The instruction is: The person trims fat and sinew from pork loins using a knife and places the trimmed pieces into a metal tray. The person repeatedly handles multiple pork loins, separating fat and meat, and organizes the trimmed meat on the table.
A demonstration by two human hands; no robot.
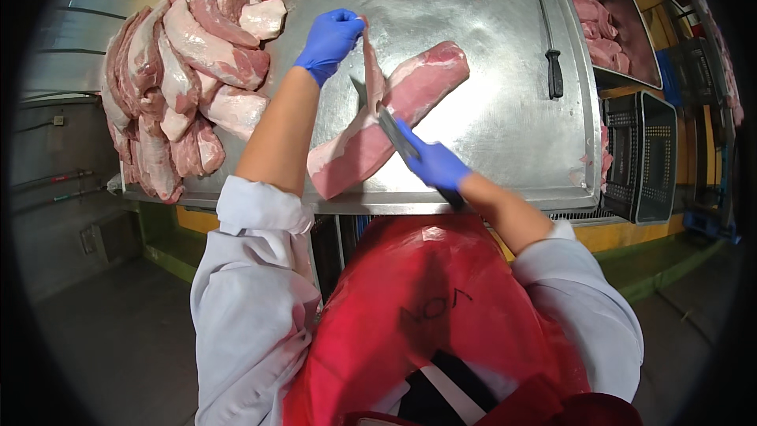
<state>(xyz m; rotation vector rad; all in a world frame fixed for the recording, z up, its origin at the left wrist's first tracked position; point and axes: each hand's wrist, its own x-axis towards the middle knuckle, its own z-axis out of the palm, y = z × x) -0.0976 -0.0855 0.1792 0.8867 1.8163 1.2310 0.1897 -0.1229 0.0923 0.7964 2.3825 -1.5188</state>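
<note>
The steel worktable (505,158) fills the upper middle of the frame, its bare surface shiny and probably slick under wet meat. The heap of raw meat pieces (177,71) in the upper left looks heavy taken together, its pieces limp and draped over one another.

The boneless loin (414,91) lies flat at the upper centre, slanting from the table's near edge up toward the right. It should be fairly heavy for its length, soft and floppy, with a moist face that would slide in a glove. To shift it, a broad hold from underneath, one hand toward each end, should beat pinching one tip; a hard squeeze might dent it or let it slip.

The knife (398,136) is stiff and rigid, best held by its handle alone. The right hand (434,164), slightly blurred, has its fingers closed around it, with the blade against the loin.

The left hand (331,41) pinches the upper end of a thin pink strip (373,71), drawn up taut from the loin. Light, pliable and likely easy to tear, the strip calls for a firm fingertip grip near its end.
</note>
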